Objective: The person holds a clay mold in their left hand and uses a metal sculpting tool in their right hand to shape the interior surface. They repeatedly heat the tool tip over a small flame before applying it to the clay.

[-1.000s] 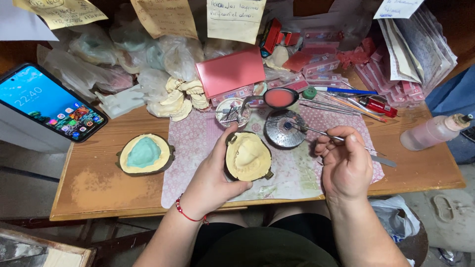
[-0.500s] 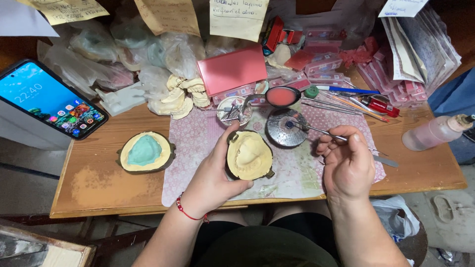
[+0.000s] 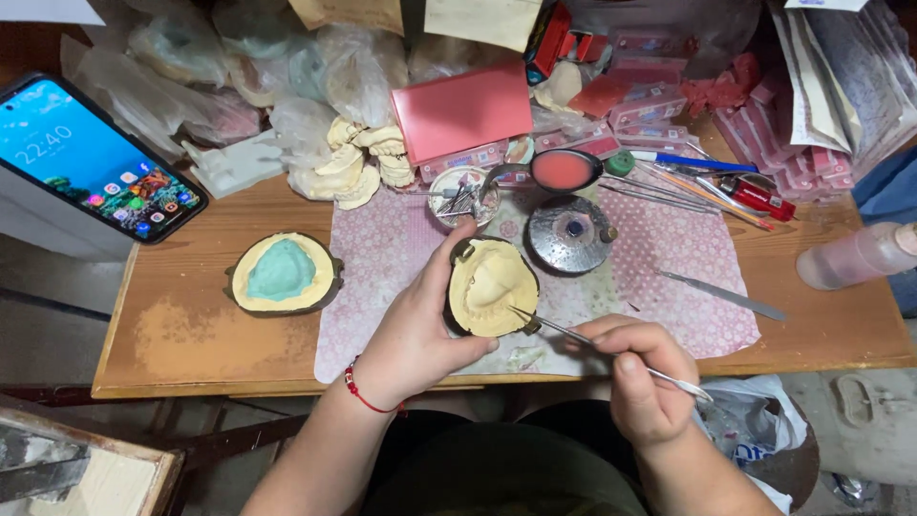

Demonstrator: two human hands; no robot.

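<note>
My right hand (image 3: 642, 387) is closed on a slim metal instrument (image 3: 611, 351), held like a pen; its tip touches the lower right edge of the yellow plaster cast (image 3: 492, 285). My left hand (image 3: 420, 330) is clamped on the cast's dark flask from the left side, thumb underneath and fingers curled over the top rim. The cast sits tilted toward me on the pink patterned mat (image 3: 669, 277), near the front edge of the bench (image 3: 181, 344).

Change from a second ago: the right hand was then out to the right of the cast, with the instrument pointing toward the round metal lid (image 3: 571, 234). It has come in and down, and the tip now contacts the plaster. I judge that work on the cast's surface has begun.

Surroundings: a second cast with a green centre (image 3: 283, 273) lies to the left, apart from my hands. A spoon of pink material (image 3: 562, 171) and a small cup of tools (image 3: 462, 197) stand behind the held cast. A flat spatula (image 3: 726, 295) lies to the right. A phone (image 3: 91, 158) leans at the far left.
</note>
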